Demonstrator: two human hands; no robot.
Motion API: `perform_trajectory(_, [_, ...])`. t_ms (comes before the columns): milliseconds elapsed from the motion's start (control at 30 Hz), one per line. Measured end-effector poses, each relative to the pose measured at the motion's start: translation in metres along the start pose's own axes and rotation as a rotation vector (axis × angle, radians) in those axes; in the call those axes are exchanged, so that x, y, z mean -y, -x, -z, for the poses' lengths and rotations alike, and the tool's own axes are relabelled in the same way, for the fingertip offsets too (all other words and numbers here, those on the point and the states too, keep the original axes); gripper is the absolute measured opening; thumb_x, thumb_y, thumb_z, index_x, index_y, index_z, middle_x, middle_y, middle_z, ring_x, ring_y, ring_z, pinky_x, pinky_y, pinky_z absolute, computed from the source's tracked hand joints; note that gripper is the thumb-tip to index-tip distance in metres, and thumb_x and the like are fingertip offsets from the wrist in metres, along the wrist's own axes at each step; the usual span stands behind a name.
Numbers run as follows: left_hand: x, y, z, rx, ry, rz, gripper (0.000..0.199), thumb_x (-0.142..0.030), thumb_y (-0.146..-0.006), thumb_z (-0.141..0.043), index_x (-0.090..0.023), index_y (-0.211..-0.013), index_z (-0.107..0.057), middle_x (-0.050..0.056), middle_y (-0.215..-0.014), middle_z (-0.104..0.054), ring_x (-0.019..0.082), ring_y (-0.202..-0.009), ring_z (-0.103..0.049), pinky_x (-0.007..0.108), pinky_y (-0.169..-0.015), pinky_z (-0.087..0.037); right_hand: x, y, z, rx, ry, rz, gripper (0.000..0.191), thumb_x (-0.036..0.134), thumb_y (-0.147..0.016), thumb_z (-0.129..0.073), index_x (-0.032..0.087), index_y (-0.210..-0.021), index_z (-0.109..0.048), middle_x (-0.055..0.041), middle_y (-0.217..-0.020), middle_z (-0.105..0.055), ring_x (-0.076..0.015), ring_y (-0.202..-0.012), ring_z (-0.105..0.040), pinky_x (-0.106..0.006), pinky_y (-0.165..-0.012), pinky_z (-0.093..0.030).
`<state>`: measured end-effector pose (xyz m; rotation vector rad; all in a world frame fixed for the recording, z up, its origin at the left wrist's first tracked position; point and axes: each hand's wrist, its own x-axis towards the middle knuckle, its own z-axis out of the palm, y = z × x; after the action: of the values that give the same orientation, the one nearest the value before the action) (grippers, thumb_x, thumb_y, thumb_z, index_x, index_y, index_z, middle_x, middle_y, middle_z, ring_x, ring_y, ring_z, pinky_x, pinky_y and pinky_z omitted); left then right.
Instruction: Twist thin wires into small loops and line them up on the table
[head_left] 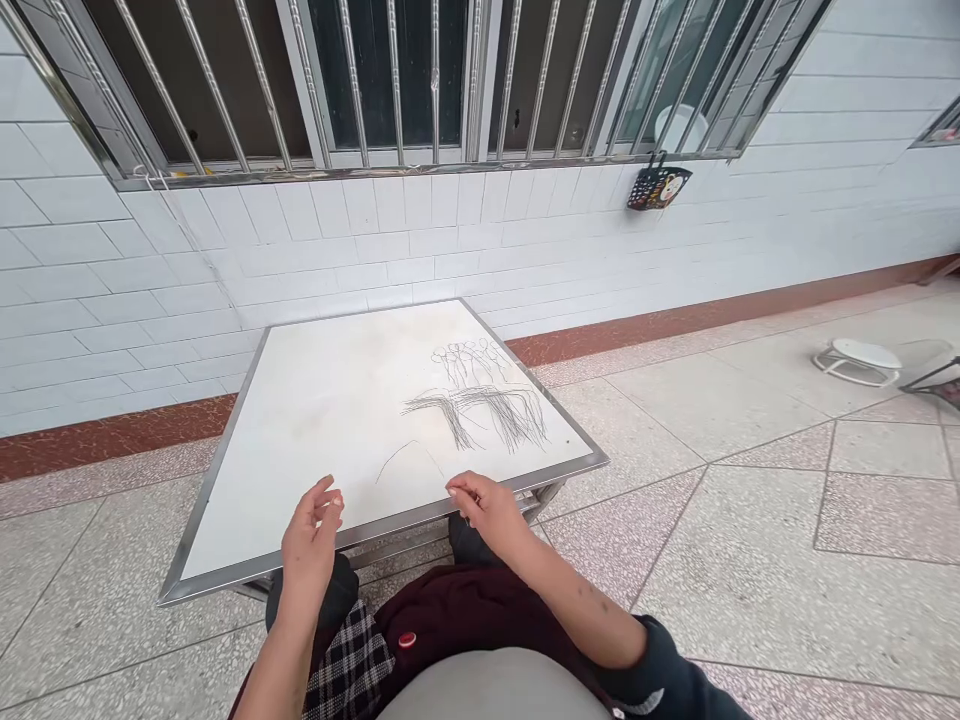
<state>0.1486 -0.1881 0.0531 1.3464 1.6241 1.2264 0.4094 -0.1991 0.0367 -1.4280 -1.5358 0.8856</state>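
On the white tabletop lie thin dark wire-like strands. A single curved strand arches near the front, and its right end runs to the fingertips of my right hand. That hand is closed in a pinch over the table's front edge. My left hand hovers at the front edge to the left, fingers loosely bent and apart, with nothing visible in them. Farther back is a bundle of bent strands. Behind it sits a group of strands with looped ends.
The table has a metal rim and stands by a white tiled wall. Above are barred windows, with a small patterned basket hanging below. A white stool stands on the floor at right. My knees are under the table's front edge.
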Motion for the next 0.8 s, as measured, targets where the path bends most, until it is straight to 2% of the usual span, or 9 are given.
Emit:
perform_trajectory(167, [0.047, -0.017, 0.003, -0.036, -0.141, 0.018, 0.052, -0.054, -0.08, -0.05, -0.019, -0.116, -0.062, 0.011, -0.117, -0.063, 0.026, -0.099, -0.061, 0.039, -0.084, -0.049, -0.034, -0.064, 0.009, -0.061, 0.027, -0.123, 0.022, 0.033, -0.085, -0.044, 0.02, -0.089, -0.062, -0.0001, -0.076, -0.064, -0.0121, -0.061, -0.058, -0.021, -0.051, -0.044])
perform_trajectory(367, [0.072, -0.035, 0.005, -0.077, -0.289, -0.022, 0.046, -0.051, -0.082, -0.045, -0.02, -0.111, -0.063, 0.009, -0.121, -0.062, 0.026, -0.102, -0.058, 0.04, -0.089, -0.044, -0.059, -0.127, 0.009, -0.072, 0.164, -0.218, 0.019, 0.026, -0.087, -0.043, 0.019, -0.086, -0.061, -0.0007, -0.077, -0.067, -0.0112, -0.062, -0.058, -0.021, -0.054, -0.04])
perform_trajectory(500, [0.078, -0.046, 0.006, -0.113, -0.348, -0.034, 0.043, -0.05, -0.085, -0.04, -0.023, -0.109, -0.063, 0.006, -0.118, -0.062, 0.024, -0.096, -0.058, 0.038, -0.084, -0.044, -0.064, -0.146, 0.01, -0.085, 0.304, -0.267, 0.018, 0.024, -0.088, -0.044, 0.019, -0.087, -0.062, -0.0009, -0.077, -0.067, -0.012, -0.06, -0.056, -0.022, -0.053, -0.035])
perform_trajectory(633, [0.085, -0.049, 0.004, -0.127, -0.439, -0.002, 0.041, -0.05, -0.087, -0.039, -0.025, -0.11, -0.063, 0.004, -0.114, -0.062, 0.022, -0.089, -0.059, 0.036, -0.078, -0.046, -0.065, -0.148, 0.017, -0.101, 0.446, -0.274, 0.017, 0.026, -0.088, -0.047, 0.021, -0.089, -0.062, -0.0012, -0.077, -0.067, -0.0144, -0.067, -0.057, -0.023, -0.054, -0.032])
perform_trajectory(800, [0.087, -0.046, -0.001, -0.117, -0.537, 0.004, 0.041, -0.05, -0.089, -0.035, -0.028, -0.111, -0.062, 0.003, -0.116, -0.062, 0.022, -0.09, -0.061, 0.033, -0.073, -0.048, -0.06, -0.161, 0.035, -0.127, 0.59, -0.22, 0.019, 0.029, -0.092, -0.044, 0.023, -0.091, -0.062, -0.001, -0.091, -0.066, -0.0146, -0.077, -0.058, -0.023, -0.057, -0.032])
